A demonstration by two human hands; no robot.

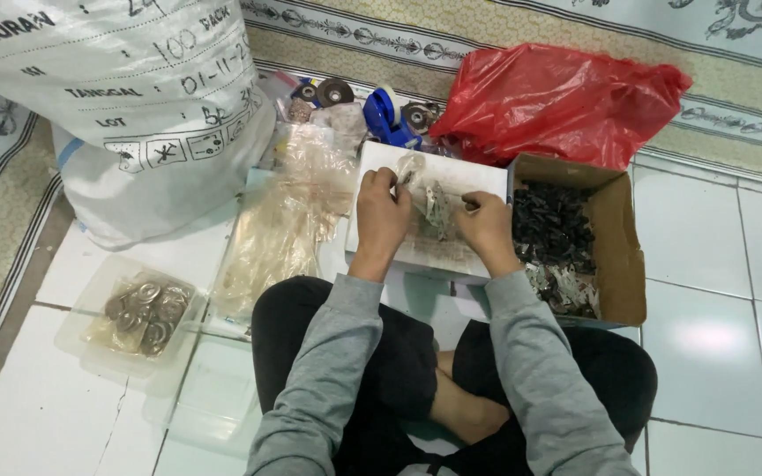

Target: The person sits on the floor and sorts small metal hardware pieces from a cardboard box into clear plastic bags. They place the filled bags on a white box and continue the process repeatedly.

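Setting: person sits cross-legged on a white tiled floor (707, 264), grey sleeves, dark trousers; patterned rug at the far edge.
Left hand (381, 216): raised over the white box, knuckles up, fingers curled; grip pinched on the upper edge of a small clear plastic bag.
Right hand (487, 225): level with the left, just beside it, fingers bent inward; grip closed on the other side of the same bag.
Small clear plastic bag (434, 207): thin, crumpled, see-through film; pale greyish small parts inside, too small to tell what kind. Held between both hands, above the white box.
White box (438, 159): flat, matt cardboard, rectangular, lying on the floor in front of the knees.
Brown cardboard box (619, 238): open-topped, touching the white box on its right; holds a heap of small black parts, with some small filled bags at its near end.
Red plastic bag (557, 97): glossy, crinkled, behind the brown box.
White woven sack (116, 106): large, coarse weave, printed, far left.
Clear plastic tray (81, 326): shallow, holds round metal discs, near left.
Pile of clear bags (284, 220): limp, yellowish film, left of the white box.
Blue tape dispenser (385, 115): behind the white box.
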